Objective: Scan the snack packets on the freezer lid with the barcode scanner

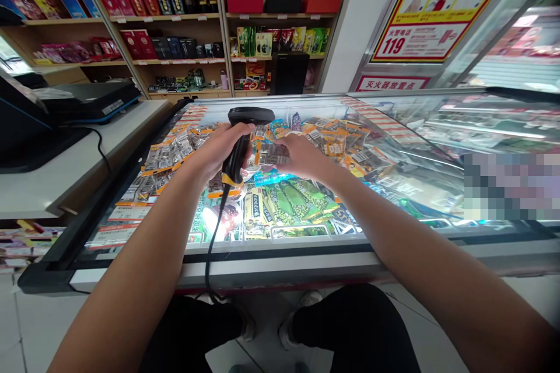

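Observation:
My left hand (221, 148) grips the handle of a black barcode scanner (245, 128) with a yellow band; its head points toward my right hand and its black cable (213, 239) drops over the freezer's front edge. My right hand (301, 154) holds a grey-and-orange wrapped ice-cream packet (270, 154) just in front of the scanner. Both hands are over an open chest freezer (280, 259) packed with wrapped ice creams, with green packets (293, 201) below my hands.
A white counter (65, 163) with a black till screen and printer stands to the left. The freezer's sliding glass lid (437, 145) covers the right half. Wooden shelves (175, 17) with boxes and bottles line the back wall. My legs and shoes show below.

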A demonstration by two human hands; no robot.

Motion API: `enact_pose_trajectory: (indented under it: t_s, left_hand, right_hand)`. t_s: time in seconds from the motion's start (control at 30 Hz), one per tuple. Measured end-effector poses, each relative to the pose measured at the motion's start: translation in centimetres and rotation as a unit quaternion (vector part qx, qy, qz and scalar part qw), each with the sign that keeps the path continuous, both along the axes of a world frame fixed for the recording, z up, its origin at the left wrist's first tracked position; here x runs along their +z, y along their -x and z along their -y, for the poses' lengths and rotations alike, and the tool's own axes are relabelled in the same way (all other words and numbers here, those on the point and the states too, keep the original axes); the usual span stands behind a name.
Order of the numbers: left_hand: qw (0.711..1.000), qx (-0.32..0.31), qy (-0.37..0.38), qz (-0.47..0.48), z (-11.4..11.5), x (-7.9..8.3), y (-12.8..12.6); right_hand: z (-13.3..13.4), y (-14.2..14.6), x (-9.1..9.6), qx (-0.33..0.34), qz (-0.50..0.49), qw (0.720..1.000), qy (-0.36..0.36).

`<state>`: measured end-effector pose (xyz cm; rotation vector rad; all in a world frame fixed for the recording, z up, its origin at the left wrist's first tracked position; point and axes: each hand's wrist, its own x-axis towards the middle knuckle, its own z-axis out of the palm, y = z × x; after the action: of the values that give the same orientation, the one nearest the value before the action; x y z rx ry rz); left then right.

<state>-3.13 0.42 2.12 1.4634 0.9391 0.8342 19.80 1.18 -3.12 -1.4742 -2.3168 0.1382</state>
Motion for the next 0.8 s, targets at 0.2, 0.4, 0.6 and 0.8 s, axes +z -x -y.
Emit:
enact_pose_trajectory:
  t_s: [0.2,0.4,0.6,0.8]
  left_hand:
    - [0.973,-0.151,-0.051,-0.166,0.7,1.1,1.7]
    - [0.933,-0.187,-0.132,-0.276,-0.5,0.5,2.3]
    - [0.929,-0.230,-0.131,-0.259,-0.5,-0.1,2.3]
    - [0.923,-0.207,-0.157,-0.283,-0.7,-0.2,2.7]
  right_hand:
    - [-0.4,-4.2,1.8,0.024,0.038,0.999,-0.006]
    - [-0.2,-5.6,2.8,0.012,0.074,0.997,-0.012]
    - [0.1,-5.0,3.1,0.024,0.095,0.995,-0.025]
    - [-0.1,-5.2,2.9,0.030,0.087,0.995,-0.033]
